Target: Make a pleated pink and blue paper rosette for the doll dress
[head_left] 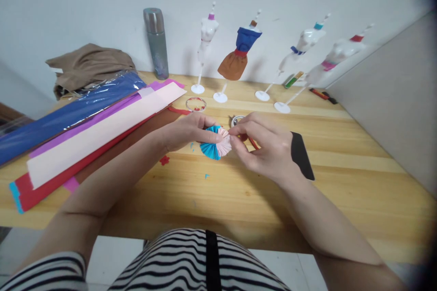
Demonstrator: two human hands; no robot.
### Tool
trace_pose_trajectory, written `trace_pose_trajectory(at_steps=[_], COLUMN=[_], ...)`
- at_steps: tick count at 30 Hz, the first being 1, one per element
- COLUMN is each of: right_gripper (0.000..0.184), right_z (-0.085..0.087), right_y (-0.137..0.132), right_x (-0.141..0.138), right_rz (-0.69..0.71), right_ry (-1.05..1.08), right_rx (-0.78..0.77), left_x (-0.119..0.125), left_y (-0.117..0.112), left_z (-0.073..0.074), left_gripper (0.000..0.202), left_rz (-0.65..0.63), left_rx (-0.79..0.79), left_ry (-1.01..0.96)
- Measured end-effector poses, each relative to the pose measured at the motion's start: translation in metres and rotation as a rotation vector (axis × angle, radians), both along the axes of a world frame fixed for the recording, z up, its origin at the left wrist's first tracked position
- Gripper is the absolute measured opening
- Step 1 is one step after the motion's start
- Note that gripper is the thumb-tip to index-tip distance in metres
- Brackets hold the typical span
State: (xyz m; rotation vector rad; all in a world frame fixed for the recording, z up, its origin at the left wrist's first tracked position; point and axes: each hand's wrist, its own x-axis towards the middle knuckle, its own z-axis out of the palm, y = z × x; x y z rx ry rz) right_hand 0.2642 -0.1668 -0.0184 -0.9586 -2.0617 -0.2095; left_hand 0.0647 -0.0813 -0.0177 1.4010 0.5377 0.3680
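Note:
A round, pleated paper rosette (210, 149), blue on the left and pale pink on the right, is held above the table in front of me. My left hand (186, 132) grips it from the left, thumb across its face and fingers behind. My right hand (264, 148) pinches its right, pink edge between thumb and fingertips. Behind the right hand, scissors with a red part and a white roll (236, 120) are partly hidden. A small red paper flower (164, 160) lies below my left wrist, and blue paper scraps (206, 176) are scattered nearby.
Long crepe paper sheets (102, 132) cover the left side, with brown cloth (92, 68) behind. A flask (157, 45) and several small mannequins on stands stand along the wall, one in a blue and brown dress (241, 54). A black card (302, 155) lies beside my right wrist.

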Motion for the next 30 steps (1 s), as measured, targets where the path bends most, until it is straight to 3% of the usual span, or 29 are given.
trace_pose_trajectory(at_steps=[3,9,15,30], right_gripper=[0.017,0.018,0.009,0.009], right_z=[0.000,0.005,0.010,0.009], right_y=[0.000,0.000,-0.001,0.000], right_x=[-0.001,0.000,0.003,0.006], right_rz=[0.012,0.075,0.147,0.128], right_ry=[0.015,0.165,0.164,-0.018], right_rx=[-0.016,-0.198,-0.247,-0.102], left_x=[0.001,0.001,0.000,0.000], left_y=[-0.001,-0.002,-0.002,-0.001], left_z=[0.000,-0.002,0.000,0.000], left_gripper=[0.019,0.021,0.019,0.018], left_rz=[-0.024,-0.011,-0.003,-0.020], left_rx=[0.006,0.032,0.023,-0.017], left_ry=[0.009,0.029,0.025,-0.004])
